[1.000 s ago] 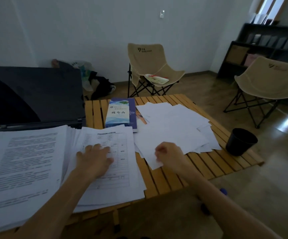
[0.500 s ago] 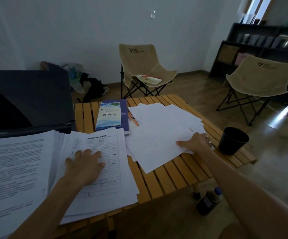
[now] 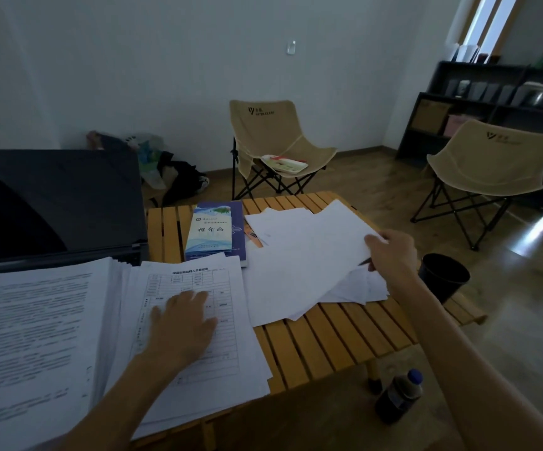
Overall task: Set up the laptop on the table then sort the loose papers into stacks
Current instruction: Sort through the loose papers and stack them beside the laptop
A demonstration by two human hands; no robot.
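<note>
The beige folding chair [image 3: 276, 141] behind the counter [image 3: 325, 340] is showing a dark logo with small lettering that looks like "WATER CLEAR", though it is too small to be sure. A second beige chair [image 3: 491, 161] on the right is carrying the same logo, its lettering unreadable. The blue-and-white booklet [image 3: 211, 231] lying on a purple one is bearing Chinese characters down its cover, too blurred to read with confidence. The form stack [image 3: 195, 320] is showing a Chinese heading line above a ruled table; the text stack [image 3: 29, 336] to its left is covered in dense printed lines, illegible here.

The left hand [image 3: 184, 323] is lying palm down on the form stack, fingers straight and slightly spread, pressing the top sheet. The right hand [image 3: 392, 252] is reaching out over the loose white sheets [image 3: 299, 271] at the counter's far right, thumb and fingers pinching the edge of an upper sheet, which is lifting at that corner.

The laptop [image 3: 55, 203] is standing open at the counter's far left, its dark screen facing the person, its base behind the text stack. A black cup [image 3: 444, 276] is sitting just beyond the right forearm, and a dark bottle [image 3: 398, 397] with a blue cap is standing on the floor.
</note>
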